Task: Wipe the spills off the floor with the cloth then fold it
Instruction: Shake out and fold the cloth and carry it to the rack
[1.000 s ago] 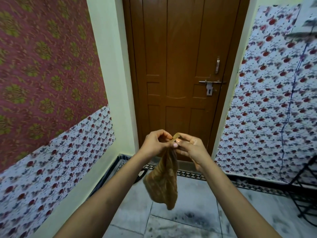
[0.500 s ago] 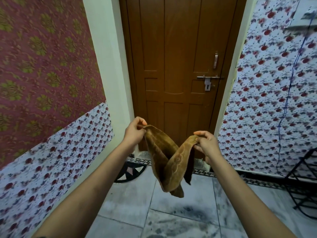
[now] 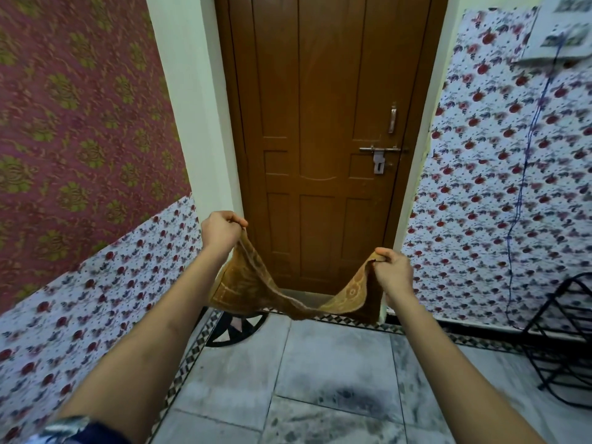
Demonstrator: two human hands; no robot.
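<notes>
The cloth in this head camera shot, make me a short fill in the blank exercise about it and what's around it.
1. The brown cloth is held up by ____ hands, the left hand and the right hand.
2. The cloth's middle sags in the air above the tiled ____.
3. Behind the cloth stands a closed wooden ____.
4. The left hand holds its corner ____ than the right hand does.

Missing words: two; floor; door; higher
</notes>
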